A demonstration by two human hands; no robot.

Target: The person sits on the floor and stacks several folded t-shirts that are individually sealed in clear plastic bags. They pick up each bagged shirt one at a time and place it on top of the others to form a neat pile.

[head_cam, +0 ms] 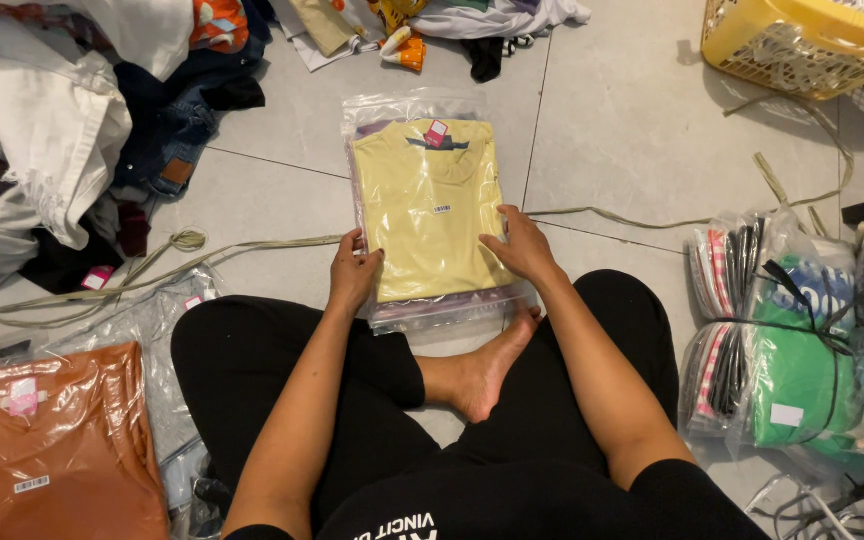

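A folded pale yellow shirt in a clear plastic bag (427, 205) lies on the tiled floor in front of my crossed legs, on top of other bagged garments. My left hand (352, 275) grips the bag's lower left edge. My right hand (522, 245) rests flat on its lower right side, fingers spread on the plastic. A pink tag shows at the shirt's collar.
A bagged orange garment (47, 440) lies at lower left. Loose clothes (62, 120) pile at upper left. A yellow basket (802, 40) stands at upper right. Bundled bagged garments (802, 340) sit at right. A beige strap (652, 215) runs across the floor.
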